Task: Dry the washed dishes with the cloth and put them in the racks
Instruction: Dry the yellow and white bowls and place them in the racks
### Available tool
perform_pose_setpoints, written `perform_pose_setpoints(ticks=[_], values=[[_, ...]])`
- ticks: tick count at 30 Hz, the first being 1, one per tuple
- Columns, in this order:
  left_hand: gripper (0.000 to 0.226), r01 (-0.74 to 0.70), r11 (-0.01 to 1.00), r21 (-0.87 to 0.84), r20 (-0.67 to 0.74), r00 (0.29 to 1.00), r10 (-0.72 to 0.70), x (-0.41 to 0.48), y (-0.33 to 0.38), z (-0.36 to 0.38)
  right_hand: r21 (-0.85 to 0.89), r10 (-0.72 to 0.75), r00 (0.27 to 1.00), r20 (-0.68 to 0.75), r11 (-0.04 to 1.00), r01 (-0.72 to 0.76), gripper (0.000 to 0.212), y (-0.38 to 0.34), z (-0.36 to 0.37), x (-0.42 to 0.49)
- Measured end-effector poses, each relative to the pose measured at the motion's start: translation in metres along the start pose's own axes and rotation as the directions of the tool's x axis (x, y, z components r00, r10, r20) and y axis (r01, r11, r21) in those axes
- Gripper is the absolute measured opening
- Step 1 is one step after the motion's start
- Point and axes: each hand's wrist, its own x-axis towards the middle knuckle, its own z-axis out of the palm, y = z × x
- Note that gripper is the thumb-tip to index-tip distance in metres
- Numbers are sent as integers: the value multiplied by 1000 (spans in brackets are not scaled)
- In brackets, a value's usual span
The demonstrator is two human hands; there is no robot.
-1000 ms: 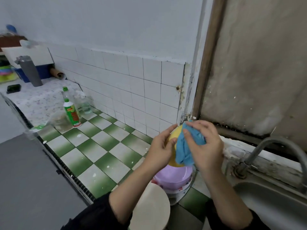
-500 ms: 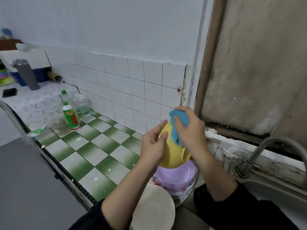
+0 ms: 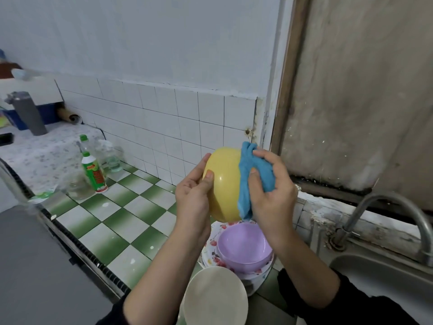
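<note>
A yellow bowl point(image 3: 223, 184) is held up on its side above the counter. My left hand point(image 3: 193, 195) grips its left rim, thumb on the outer wall. My right hand point(image 3: 271, 191) holds a blue cloth point(image 3: 251, 177) bunched against the bowl's right side, the cloth hanging over the rim. Below them a purple bowl point(image 3: 242, 245) sits on a stack of flowered plates point(image 3: 210, 247). A cream plate point(image 3: 215, 299) stands nearer me. No rack is in sight.
The green and white tiled counter point(image 3: 112, 219) runs to the left, with a green-capped bottle point(image 3: 93, 172), a clear glass jar point(image 3: 77, 186) and clear bottles point(image 3: 110, 156) near the wall. A steel sink point(image 3: 384, 277) and a tap point(image 3: 398, 212) lie on the right.
The bowl has turned so more of its yellow outer wall shows. My right hand with the cloth slid from the top of the rim down the bowl's right side.
</note>
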Motion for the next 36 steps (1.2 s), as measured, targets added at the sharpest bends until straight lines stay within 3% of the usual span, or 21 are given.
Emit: perform_pose_setpoints(ticks=[2,4,6,10,13,15,18,20,23,24,26,28,29,31,36], values=[[30,35,996,-83,-36,999,-38,0,5,2,48,-50,998,-25,998,52,27,-11,5,-4],[31,62,984,-169,-64,995,-73,3,12,-1,-10,-232,972,45,972,233,25,-11,7,-20],[30,38,986,-163,-74,996,-51,6,18,-8,-55,-279,954,108,957,286,24,-4,0,-29],[32,-87,996,-14,-53,995,86,-5,21,-6,-47,124,992,1,991,-123,26,-13,-6,-14],[37,-202,979,19,-41,978,203,-23,23,5,86,184,975,-126,981,-174,30,-24,4,-18],[37,-272,961,49,-32,961,274,-34,25,8,182,112,971,-210,981,-74,25,-29,9,-34],[36,-306,949,74,-42,950,310,-45,25,9,120,-98,976,-195,985,123,27,-24,10,-57],[35,-237,972,9,-118,965,236,-45,23,10,12,-241,962,-126,970,244,28,-19,11,-65],[36,-34,969,-246,-186,982,-13,-35,27,8,-53,-390,921,-19,920,389,32,-3,15,-78],[37,17,948,-317,-160,985,-71,-30,29,4,-21,-351,936,-28,936,350,31,0,15,-80],[40,80,924,-373,-87,989,-120,-23,32,-4,140,-84,986,-142,985,104,33,-7,14,-72],[43,112,921,-373,-42,990,-137,-23,30,-9,357,224,942,-250,925,-126,33,-20,10,-51],[44,122,917,-380,-29,989,-143,-25,27,-10,433,309,909,-281,886,-167,32,-24,8,-40],[44,131,895,-425,-4,989,-146,-28,24,-9,471,326,893,-310,868,-154,31,-29,5,-26],[43,32,893,-450,-38,998,-55,-25,27,-11,338,115,971,-209,940,-39,40,-34,16,-61]])
